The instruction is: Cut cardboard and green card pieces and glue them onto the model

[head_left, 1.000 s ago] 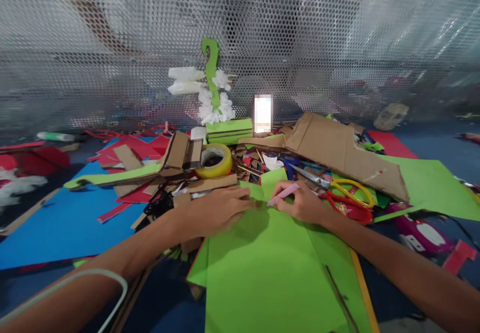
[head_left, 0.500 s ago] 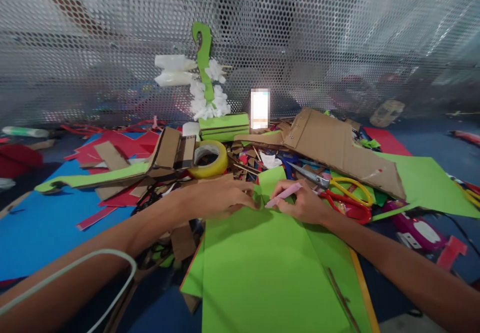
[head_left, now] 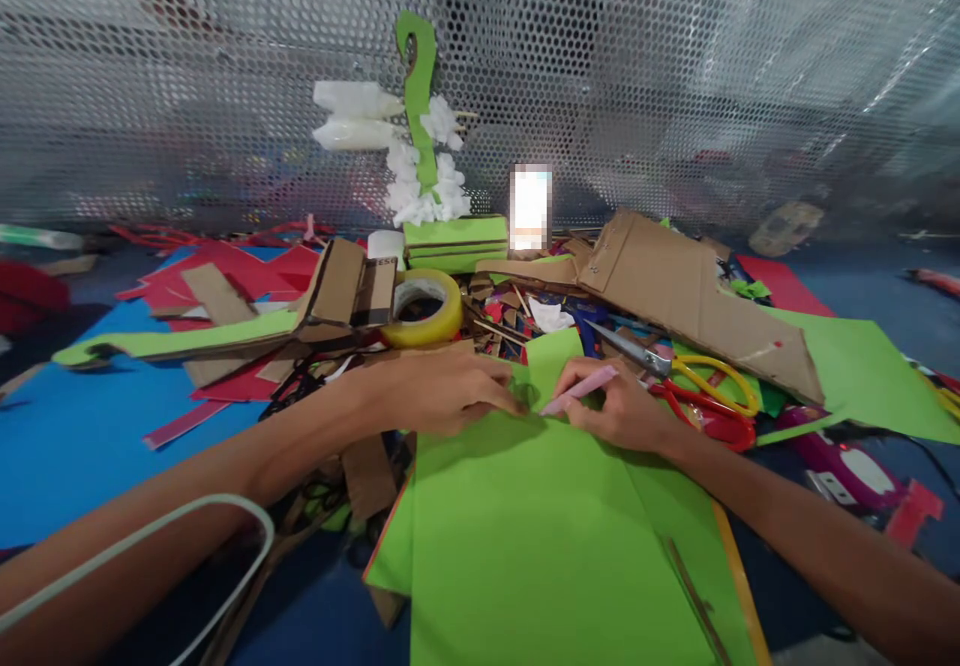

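A large green paper sheet (head_left: 547, 536) lies in front of me on the cluttered table. My right hand (head_left: 622, 408) is closed around a pink pen (head_left: 579, 389), whose tip touches the far edge of the sheet. My left hand (head_left: 439, 391) lies flat on the sheet's far left corner, fingers stretched toward the pen tip, pressing the paper down. A small upright green paper flap (head_left: 553, 358) stands just behind the two hands.
Scissors with yellow and red handles (head_left: 701, 386) lie right of my right hand. A yellow tape roll (head_left: 424, 308), cardboard pieces (head_left: 690, 296), red and blue paper (head_left: 82, 426) and a green-and-white paper model (head_left: 427, 161) crowd the table. A perforated metal screen (head_left: 675, 66) stands behind.
The view has shifted slightly. Both hands stay at the sheet's far edge, with the pen tip nudged a little along it.
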The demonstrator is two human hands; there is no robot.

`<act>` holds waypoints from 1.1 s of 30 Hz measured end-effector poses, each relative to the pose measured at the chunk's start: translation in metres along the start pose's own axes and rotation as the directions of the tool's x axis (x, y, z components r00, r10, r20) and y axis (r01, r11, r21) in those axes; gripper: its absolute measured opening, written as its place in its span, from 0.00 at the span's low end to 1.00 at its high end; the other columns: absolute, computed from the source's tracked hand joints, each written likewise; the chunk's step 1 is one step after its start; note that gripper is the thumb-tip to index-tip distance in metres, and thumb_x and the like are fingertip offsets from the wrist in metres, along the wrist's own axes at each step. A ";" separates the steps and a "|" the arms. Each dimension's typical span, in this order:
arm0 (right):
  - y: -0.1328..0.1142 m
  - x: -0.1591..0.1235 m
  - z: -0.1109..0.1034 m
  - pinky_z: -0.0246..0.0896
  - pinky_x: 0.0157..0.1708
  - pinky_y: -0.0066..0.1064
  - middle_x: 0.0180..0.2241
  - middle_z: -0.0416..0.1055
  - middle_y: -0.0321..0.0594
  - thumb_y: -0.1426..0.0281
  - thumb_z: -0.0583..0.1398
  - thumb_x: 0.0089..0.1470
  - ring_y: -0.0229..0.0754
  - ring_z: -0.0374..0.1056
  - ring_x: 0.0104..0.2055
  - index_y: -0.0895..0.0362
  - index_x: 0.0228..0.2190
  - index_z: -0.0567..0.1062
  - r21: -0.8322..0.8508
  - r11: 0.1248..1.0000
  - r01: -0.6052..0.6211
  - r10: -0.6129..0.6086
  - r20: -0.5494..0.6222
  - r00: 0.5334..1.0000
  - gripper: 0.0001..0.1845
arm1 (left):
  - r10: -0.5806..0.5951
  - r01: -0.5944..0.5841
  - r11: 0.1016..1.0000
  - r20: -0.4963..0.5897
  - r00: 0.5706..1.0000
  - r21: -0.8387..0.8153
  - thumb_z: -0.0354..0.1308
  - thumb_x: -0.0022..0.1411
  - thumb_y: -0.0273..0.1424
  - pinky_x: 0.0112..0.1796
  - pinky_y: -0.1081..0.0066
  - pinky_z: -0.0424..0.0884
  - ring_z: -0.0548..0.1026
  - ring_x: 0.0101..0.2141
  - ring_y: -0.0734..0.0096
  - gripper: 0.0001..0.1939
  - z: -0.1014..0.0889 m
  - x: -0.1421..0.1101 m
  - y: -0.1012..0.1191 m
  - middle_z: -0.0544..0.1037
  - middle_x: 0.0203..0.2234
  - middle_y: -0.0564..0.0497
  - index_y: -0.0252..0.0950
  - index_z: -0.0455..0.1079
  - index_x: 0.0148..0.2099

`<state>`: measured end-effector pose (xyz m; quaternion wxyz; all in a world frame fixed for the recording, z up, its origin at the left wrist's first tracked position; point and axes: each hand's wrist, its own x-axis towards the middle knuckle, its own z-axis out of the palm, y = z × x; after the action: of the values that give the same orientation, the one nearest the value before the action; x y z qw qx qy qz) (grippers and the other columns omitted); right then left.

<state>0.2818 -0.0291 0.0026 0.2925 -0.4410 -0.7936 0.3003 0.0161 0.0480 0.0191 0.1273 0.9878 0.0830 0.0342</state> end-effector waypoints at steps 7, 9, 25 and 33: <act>0.000 -0.001 -0.001 0.63 0.33 0.30 0.31 0.79 0.37 0.74 0.62 0.56 0.40 0.72 0.32 0.56 0.31 0.80 -0.002 1.000 -0.024 0.024 0.014 1.000 0.05 | 0.003 -0.004 1.000 0.020 1.000 0.021 0.55 0.66 0.20 0.29 0.70 0.63 0.74 0.32 0.68 0.24 -0.002 0.000 0.000 0.77 0.35 0.50 0.48 0.78 0.58; -0.001 0.000 -0.001 0.63 0.32 0.30 0.30 0.78 0.37 0.74 0.62 0.56 0.39 0.71 0.31 0.56 0.31 0.80 -0.004 0.999 -0.035 0.035 0.009 0.999 0.05 | 0.008 -0.008 1.000 0.012 1.000 0.017 0.56 0.66 0.20 0.30 0.70 0.63 0.74 0.32 0.68 0.24 -0.003 0.000 -0.001 0.77 0.34 0.50 0.47 0.78 0.58; -0.004 0.002 -0.001 0.65 0.35 0.30 0.31 0.79 0.38 0.72 0.63 0.57 0.40 0.73 0.33 0.56 0.33 0.82 0.025 1.000 0.008 -0.008 0.009 1.000 0.05 | 0.015 -0.013 0.999 0.041 0.999 -0.039 0.58 0.65 0.22 0.30 0.71 0.61 0.74 0.31 0.69 0.23 -0.005 0.000 -0.006 0.77 0.34 0.51 0.48 0.77 0.59; 0.000 0.001 0.000 0.67 0.36 0.30 0.34 0.81 0.39 0.71 0.65 0.58 0.40 0.75 0.35 0.56 0.35 0.84 0.044 0.999 0.011 -0.012 0.033 0.999 0.05 | 0.003 0.001 0.999 0.111 0.994 -0.038 0.57 0.69 0.25 0.31 0.71 0.60 0.73 0.33 0.69 0.23 -0.006 0.001 -0.008 0.77 0.37 0.50 0.48 0.75 0.62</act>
<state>0.2813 -0.0278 0.0033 0.2906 -0.4249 -0.7942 0.3230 0.0153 0.0573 0.0234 0.1505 0.9856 0.0748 -0.0191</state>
